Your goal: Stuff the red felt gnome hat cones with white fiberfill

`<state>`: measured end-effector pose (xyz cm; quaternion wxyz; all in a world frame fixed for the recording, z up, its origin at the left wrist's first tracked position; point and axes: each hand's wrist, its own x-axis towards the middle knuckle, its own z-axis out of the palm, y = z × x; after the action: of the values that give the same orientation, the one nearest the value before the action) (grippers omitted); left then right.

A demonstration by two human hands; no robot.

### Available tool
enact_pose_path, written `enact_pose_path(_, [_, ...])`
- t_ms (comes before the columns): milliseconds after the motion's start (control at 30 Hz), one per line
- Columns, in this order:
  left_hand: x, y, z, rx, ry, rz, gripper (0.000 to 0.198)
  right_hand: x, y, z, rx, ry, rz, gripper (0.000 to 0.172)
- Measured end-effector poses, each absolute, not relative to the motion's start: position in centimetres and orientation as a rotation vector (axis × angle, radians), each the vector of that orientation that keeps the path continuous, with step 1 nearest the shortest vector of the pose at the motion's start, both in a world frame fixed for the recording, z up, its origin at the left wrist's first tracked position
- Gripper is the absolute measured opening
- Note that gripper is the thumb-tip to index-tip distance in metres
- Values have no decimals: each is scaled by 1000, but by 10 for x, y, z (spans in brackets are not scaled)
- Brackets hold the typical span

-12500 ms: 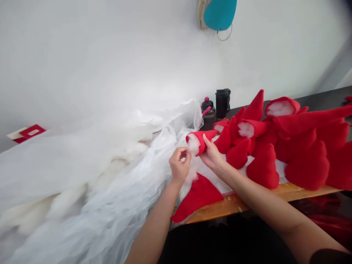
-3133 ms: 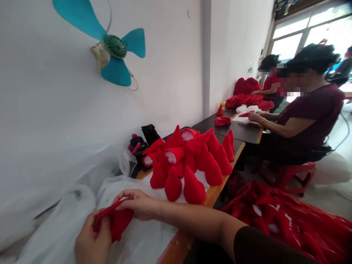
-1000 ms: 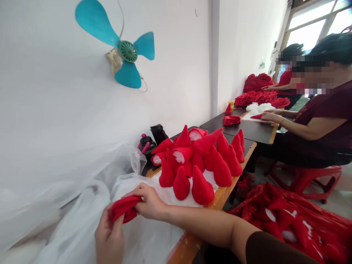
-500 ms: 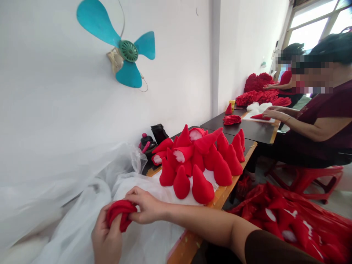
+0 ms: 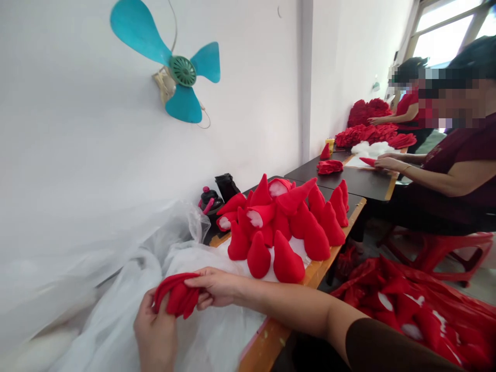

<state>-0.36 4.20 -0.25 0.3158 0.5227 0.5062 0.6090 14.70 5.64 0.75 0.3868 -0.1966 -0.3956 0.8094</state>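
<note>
A white painted wall (image 5: pixel 96 155) runs along the left side of the room, broken by a squared pillar (image 5: pixel 304 77), and continues into the distance. A teal three-bladed wall fan (image 5: pixel 182 72) is mounted on it, with a thin cord (image 5: pixel 205 121) looping below the hub. Toward the far end, a large window (image 5: pixel 445 36) lets in bright daylight that lights the room evenly. Dark-topped tables (image 5: pixel 341 186) with orange wooden edges stand end to end along the wall. A red plastic stool (image 5: pixel 437 253) sits on the pale floor (image 5: pixel 478 281) beside them.
</note>
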Motion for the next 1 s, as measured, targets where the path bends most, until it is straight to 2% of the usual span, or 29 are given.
enact_pose_path(167, [3,33,8,1254,1175,1565,34,163,51,17,-439,-1179,2307,31])
enact_pose_path(233, [3,33,9,1292,1192,1549,37,162,48,19,-455,-1221,2315,29])
enact_pose_path(333, [3,31,8,1395,1253,1580,38,155,41,16,-414,-1209,2154,21])
enact_pose_path(633, [11,22,5,1282,1271,1684,38,144,35,1,-551,-1172,1694,42])
enact_pose_path(867, [15,20,-1,1186,1254,1703,42,144,34,1,-605,-1189,1612,44])
enact_pose_path(1000, [15,18,-1,1194,1277,1717,41,144,31,4,-595,-1307,1682,51])
